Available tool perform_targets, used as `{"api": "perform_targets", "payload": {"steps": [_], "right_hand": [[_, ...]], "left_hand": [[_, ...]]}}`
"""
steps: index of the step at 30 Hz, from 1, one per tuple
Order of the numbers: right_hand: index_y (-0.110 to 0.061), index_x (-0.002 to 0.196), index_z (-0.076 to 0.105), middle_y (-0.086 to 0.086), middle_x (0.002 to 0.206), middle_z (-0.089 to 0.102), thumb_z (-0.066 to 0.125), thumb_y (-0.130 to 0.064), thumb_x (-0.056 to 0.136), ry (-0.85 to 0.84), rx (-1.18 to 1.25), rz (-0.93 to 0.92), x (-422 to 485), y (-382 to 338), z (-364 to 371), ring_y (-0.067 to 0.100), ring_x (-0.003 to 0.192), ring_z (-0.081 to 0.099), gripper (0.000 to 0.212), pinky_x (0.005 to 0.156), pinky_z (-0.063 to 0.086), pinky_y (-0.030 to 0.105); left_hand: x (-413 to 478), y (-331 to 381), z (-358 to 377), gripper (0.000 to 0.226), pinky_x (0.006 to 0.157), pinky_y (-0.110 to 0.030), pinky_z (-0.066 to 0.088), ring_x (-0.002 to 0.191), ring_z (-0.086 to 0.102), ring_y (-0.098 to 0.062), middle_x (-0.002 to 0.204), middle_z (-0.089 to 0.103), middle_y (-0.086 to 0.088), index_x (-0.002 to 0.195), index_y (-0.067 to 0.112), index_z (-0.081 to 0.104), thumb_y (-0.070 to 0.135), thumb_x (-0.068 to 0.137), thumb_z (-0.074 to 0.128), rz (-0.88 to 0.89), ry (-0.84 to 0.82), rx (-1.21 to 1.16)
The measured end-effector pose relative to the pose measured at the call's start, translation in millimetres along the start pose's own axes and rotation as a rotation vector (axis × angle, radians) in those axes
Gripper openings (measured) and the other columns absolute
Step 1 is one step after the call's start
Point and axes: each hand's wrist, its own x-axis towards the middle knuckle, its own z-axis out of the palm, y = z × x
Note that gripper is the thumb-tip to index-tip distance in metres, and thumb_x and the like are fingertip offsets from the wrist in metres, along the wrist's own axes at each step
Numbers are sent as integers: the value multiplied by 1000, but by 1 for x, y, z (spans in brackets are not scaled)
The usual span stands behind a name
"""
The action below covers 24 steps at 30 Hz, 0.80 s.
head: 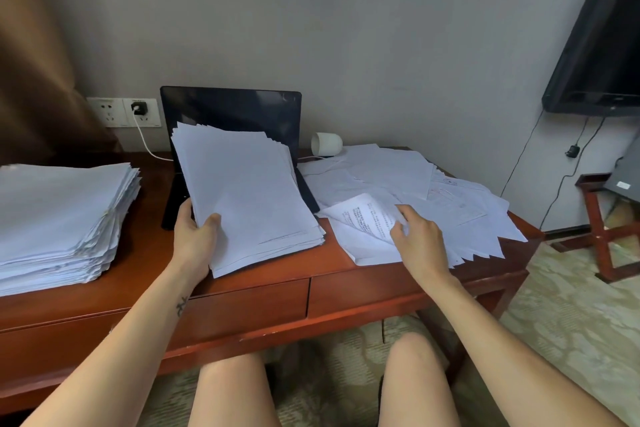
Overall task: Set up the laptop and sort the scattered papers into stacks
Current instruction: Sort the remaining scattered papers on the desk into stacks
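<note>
Reddish wood on the bench, lacquered smooth, with a soft gloss along the drawer fronts. Thin white paper, matt, in the sheaf, the stack and the loose papers; flimsy and curled in the printed sheet. Glossy black, glass or plastic, on the laptop screen. Smooth white cup, faintly shiny. Heavy brown cloth in the curtain. Matt grey wall. Woven, patterned carpet, dull and slightly rough.

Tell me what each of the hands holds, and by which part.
The left hand grips a sheaf of papers by its lower left edge. The right hand pinches a printed sheet by its curled right edge.
</note>
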Motion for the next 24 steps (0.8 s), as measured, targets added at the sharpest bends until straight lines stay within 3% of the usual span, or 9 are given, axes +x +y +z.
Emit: {"api": "perform_targets", "payload": {"steps": [3, 11, 14, 18, 20, 21, 24], "right_hand": [[-9, 132, 60, 17, 89, 69, 56, -11, 98, 65, 36, 46, -4, 1, -4, 25, 71, 53, 34, 65, 41, 30], [-6, 114, 62, 6, 96, 66, 53, -12, 99, 186, 334, 119, -12, -21, -16, 24, 89, 59, 19, 77, 45, 30], [-11, 129, 59, 8, 106, 67, 54, -16, 101, 94, 418, 97, -16, -41, -9, 25, 99, 60, 28, 80, 50, 33], [-18, 136, 56, 10, 97, 68, 51, -20, 103, -96, 409, -32, -18, -75, 10, 26, 83, 64, 33, 73, 53, 41], [-21, 139, 54, 8, 104, 69, 48, -21, 105, -222, 402, -76, -21, -89, 24, 27, 87, 66, 34, 75, 55, 44], [-22, 141, 52, 6, 110, 68, 46, -22, 106, -283, 420, -77, -23, -93, 30, 28, 93, 67, 35, 78, 56, 43], [-25, 146, 48, -6, 130, 62, 46, -29, 107, -434, 493, -48, -28, -103, 39, 14, 114, 61, 39, 87, 51, 18]], "left_hand": [[-9, 3, -8, 46, 108, -50, 51, 123, 63, -29, 135, 64, -1, 145, 28, 49, 10, 104, 60, -19, -34, 6], [-37, 11, -13, 47, 108, -52, 51, 123, 61, -29, 135, 61, 0, 149, 25, 46, 12, 105, 59, -59, -109, 83], [-48, 11, -6, 43, 107, -55, 51, 122, 63, -30, 134, 64, -1, 144, 28, 49, 13, 105, 60, -91, -171, 88], [-57, 13, 3, 39, 99, -54, 57, 114, 68, -29, 129, 67, -1, 139, 28, 52, 13, 104, 60, -153, -244, 102], [-56, 16, 4, 36, 92, -50, 60, 111, 69, -30, 126, 67, -2, 137, 27, 51, 12, 105, 59, -194, -265, 109], [-56, 19, 4, 35, 87, -46, 61, 110, 69, -30, 124, 67, -2, 135, 27, 51, 11, 105, 58, -217, -270, 112], [-54, 23, 3, 32, 76, -38, 60, 109, 68, -30, 124, 66, -4, 134, 24, 50, 11, 106, 57, -256, -294, 109]]}}
